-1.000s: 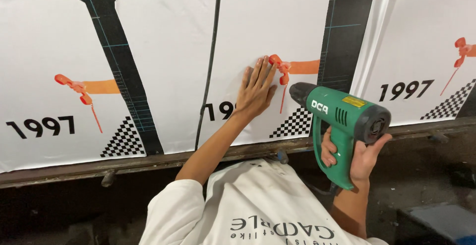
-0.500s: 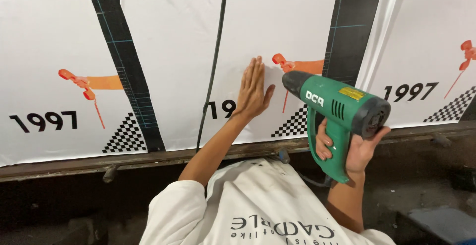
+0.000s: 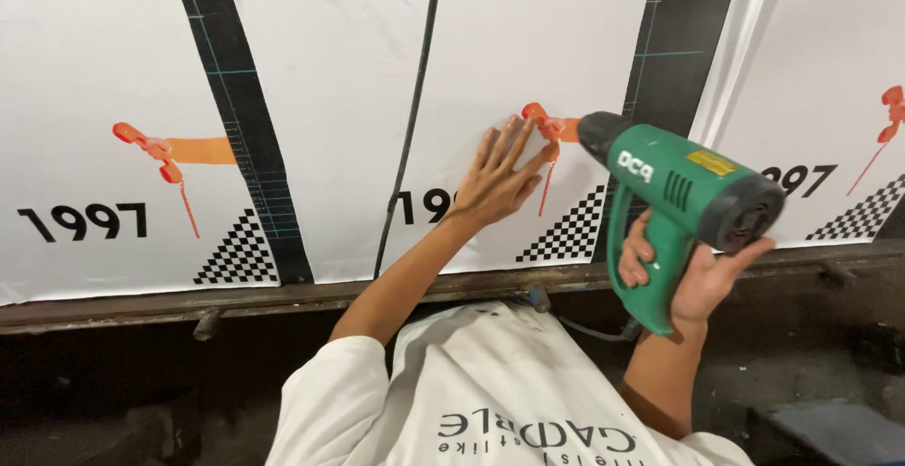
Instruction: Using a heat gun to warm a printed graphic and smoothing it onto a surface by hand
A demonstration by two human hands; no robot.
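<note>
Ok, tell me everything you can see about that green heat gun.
The heat gun is a pistol-shaped tool in green plastic with a black nozzle end, black rear cap, side vent slots and a yellow label. The right hand grips its handle from below, holding it roughly level, nozzle aimed left at the white printed sheet and close to the fingertips of the left hand pressed flat there. A dark cord seems to trail from the handle's base.

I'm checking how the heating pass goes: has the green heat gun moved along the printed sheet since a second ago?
Yes. The green heat gun has moved left: its nozzle, formerly past the black stripe, now nears the orange handset print by the left hand.
</note>
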